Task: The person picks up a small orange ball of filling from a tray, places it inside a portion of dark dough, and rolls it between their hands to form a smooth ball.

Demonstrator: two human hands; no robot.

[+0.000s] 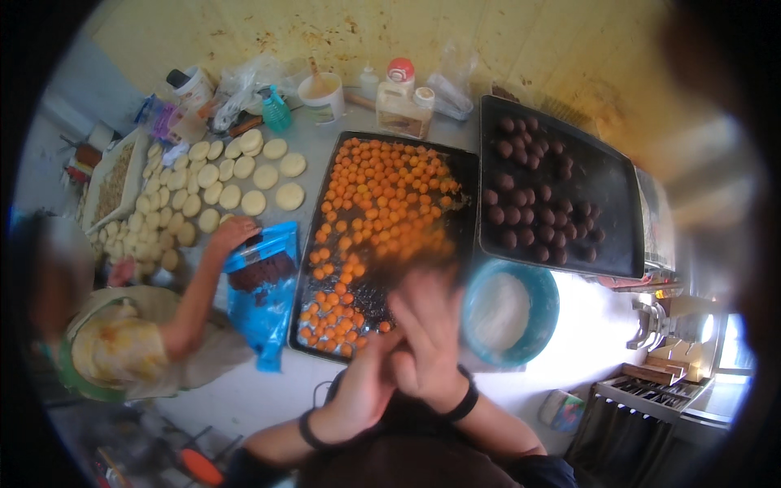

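My left hand (371, 383) and my right hand (430, 341) meet palm to palm above the near edge of a black baking tray (372, 293). Motion blurs the right fingers, and whatever lies between the palms is hidden. Many round orange balls, apparently egg yolks (360, 201), cover much of that tray. To the right, a second black tray (604, 183) bears dark brown balls (528, 213) that look like bean paste. Close to my right hand stands a teal plastic bowl (546, 317) with white powder (500, 311) in it.
At left, a co-worker's hand (235, 233) touches an opened blue bag (262, 329) of dark paste (262, 271). Pale dough discs (244, 168) lie beyond it. Along the wall stand a spray bottle (276, 113), a white tub (322, 100) and a plastic jug (403, 110).
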